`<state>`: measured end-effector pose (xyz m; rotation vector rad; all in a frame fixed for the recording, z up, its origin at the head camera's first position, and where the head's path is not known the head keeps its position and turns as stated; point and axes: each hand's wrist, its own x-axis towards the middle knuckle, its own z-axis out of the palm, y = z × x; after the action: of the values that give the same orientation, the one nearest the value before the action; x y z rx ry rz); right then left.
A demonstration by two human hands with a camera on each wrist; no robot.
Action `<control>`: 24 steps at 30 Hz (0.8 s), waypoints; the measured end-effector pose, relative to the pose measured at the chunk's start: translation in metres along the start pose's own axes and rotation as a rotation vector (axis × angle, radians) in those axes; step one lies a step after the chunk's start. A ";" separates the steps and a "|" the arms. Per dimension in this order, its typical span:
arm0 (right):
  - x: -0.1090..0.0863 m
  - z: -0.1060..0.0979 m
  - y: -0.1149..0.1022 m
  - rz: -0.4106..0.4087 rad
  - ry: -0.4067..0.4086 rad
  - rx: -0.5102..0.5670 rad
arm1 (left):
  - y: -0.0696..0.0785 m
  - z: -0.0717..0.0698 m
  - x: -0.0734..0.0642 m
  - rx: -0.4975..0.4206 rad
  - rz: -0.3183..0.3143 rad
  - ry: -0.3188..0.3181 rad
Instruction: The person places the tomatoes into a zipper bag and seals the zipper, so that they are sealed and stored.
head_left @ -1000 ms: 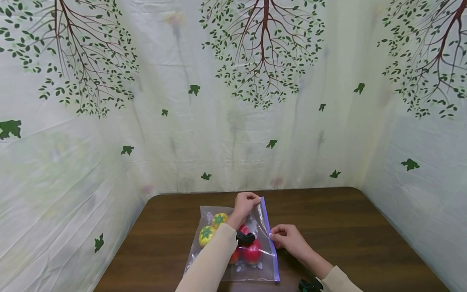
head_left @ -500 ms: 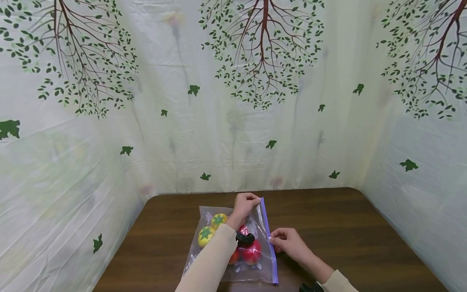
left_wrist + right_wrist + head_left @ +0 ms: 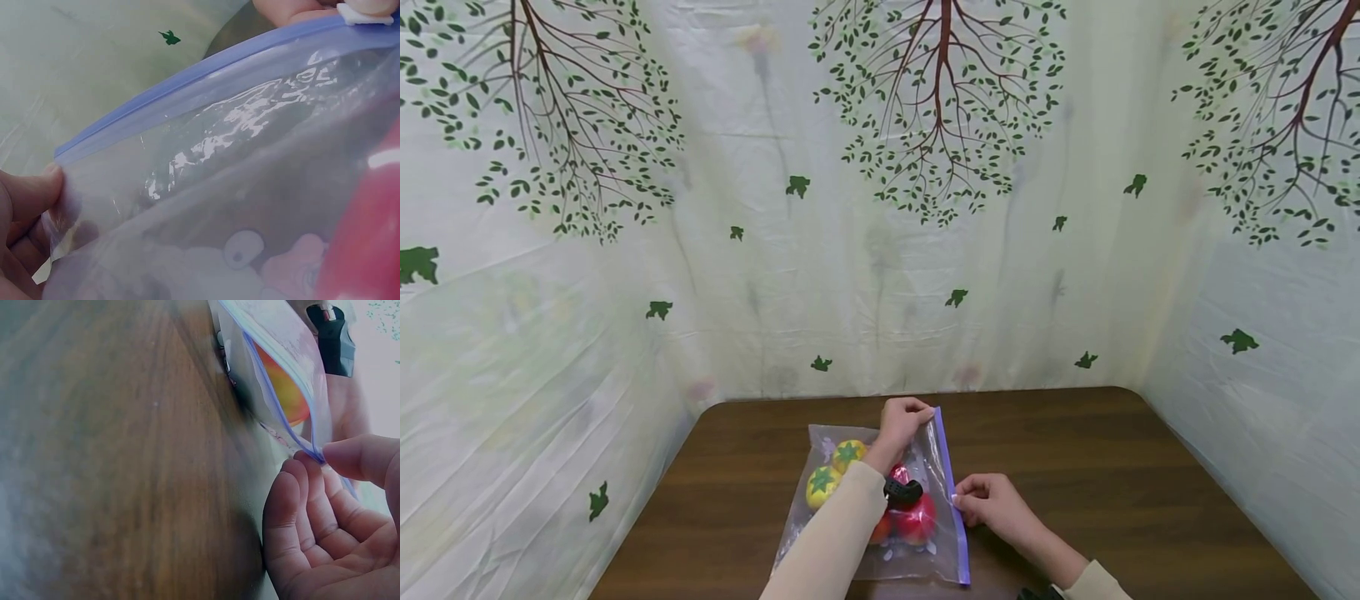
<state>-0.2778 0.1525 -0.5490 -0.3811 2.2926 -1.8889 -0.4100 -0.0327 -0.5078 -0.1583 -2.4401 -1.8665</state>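
Note:
A clear zip bag lies on the table, its purple zip strip on the right side. Through the plastic show two yellow balls with green star-shaped tops, a round red piece and an orange-red one; my left forearm hides part of the contents. My left hand pinches the bag's far corner, just below the strip's end. About midway along the strip, my right hand pinches the white slider between thumb and fingers. In the right wrist view, the bag's near part gapes between two purple edges.
The brown wooden table reaches back to a pale curtain printed with trees and leaves. Curtains also hang at both sides. A black wrist strap on the left wrist lies over the bag.
My right hand has slid a little along the purple strip toward the near end. The left hand keeps its pinch on the far corner. The bag has barely shifted.

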 end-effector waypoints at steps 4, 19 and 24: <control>-0.002 0.000 0.000 -0.007 -0.008 -0.010 | -0.001 0.000 0.001 -0.004 0.012 0.003; -0.012 -0.005 0.002 -0.038 -0.018 -0.033 | 0.001 0.008 0.002 -0.007 0.004 -0.016; -0.017 -0.008 0.001 -0.037 -0.027 -0.034 | 0.001 0.012 0.002 -0.016 0.011 -0.009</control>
<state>-0.2644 0.1653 -0.5495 -0.4532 2.3187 -1.8512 -0.4118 -0.0208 -0.5096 -0.1804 -2.4256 -1.8856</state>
